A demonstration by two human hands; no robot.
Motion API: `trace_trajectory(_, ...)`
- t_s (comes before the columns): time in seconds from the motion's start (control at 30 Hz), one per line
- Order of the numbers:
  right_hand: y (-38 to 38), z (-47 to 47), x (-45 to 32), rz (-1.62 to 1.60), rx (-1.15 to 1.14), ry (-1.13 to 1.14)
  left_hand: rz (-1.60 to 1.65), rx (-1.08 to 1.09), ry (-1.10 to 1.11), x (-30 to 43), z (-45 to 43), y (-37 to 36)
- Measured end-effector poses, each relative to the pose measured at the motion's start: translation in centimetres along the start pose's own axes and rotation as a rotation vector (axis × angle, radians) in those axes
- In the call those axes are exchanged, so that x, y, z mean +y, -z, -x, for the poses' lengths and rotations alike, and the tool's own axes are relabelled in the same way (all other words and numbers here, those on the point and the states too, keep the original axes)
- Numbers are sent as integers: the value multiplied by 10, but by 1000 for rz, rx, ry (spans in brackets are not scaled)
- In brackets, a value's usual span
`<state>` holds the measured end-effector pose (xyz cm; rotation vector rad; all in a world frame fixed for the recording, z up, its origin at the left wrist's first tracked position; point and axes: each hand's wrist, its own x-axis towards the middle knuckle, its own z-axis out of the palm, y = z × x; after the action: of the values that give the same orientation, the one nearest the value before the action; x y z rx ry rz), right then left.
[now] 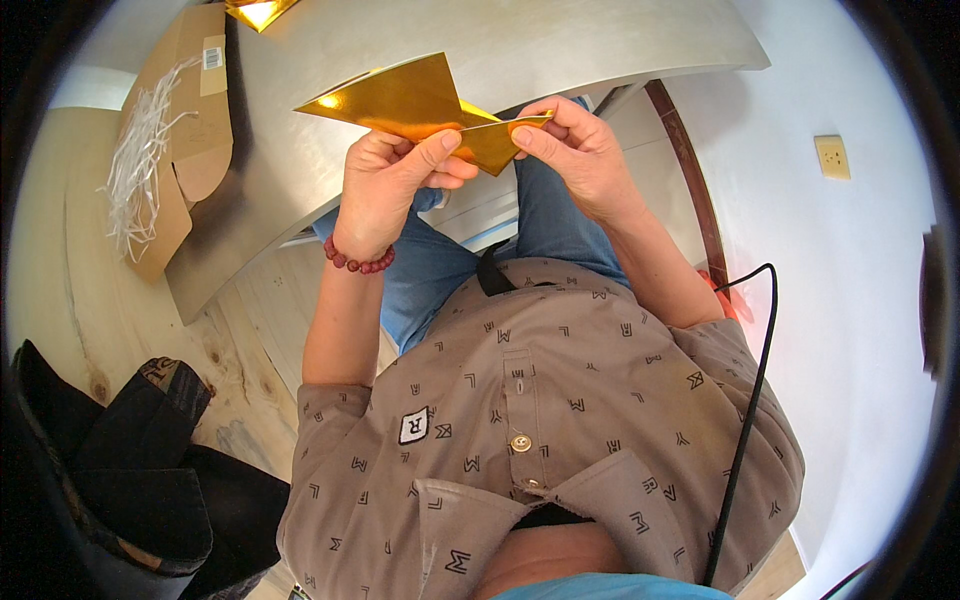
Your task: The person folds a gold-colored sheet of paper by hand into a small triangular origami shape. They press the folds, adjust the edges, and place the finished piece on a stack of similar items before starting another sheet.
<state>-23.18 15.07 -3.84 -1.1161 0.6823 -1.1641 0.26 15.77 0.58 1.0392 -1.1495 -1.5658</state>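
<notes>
A piece of shiny gold paper [397, 97], folded into pointed flaps, is held up over the near edge of the grey table [525, 45]. My left hand [405, 172], with a dark red bead bracelet [358, 259] at its wrist, pinches the paper near its middle between thumb and fingers. My right hand [570, 150] grips the narrower flap at its right end, thumb on top. The fingers behind the paper are partly hidden. Another gold folded piece [261, 11] lies at the top of the view, cut off by the picture's rim.
An open cardboard box [206, 142] with white plastic strips [146, 161] is at the left of the table. A black garment or bag [142, 480] is at lower left. A black cable [754, 397] runs along my right side, near the wall with its socket [832, 157].
</notes>
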Motion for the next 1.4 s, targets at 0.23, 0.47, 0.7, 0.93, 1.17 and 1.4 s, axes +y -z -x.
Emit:
trace_trajectory(0.23,4,-1,1,2,-8,-21,10,0,-3,0,-1,-1)
trace_trajectory(0.47,6,-1,3,-28,-20,-15,-8,-10,24,-1,-3,1)
trace_trajectory(0.7,7,0,2,21,-38,56,-26,17,9,2,-3,-2)
trace_trajectory(0.93,6,0,3,27,-32,66,-31,30,-6,2,-1,-3)
trace_trajectory(1.17,4,-2,3,-7,-38,54,-16,36,-20,3,0,-3)
trace_trajectory(1.4,3,-3,3,-76,-15,27,-37,61,-2,2,2,-3)
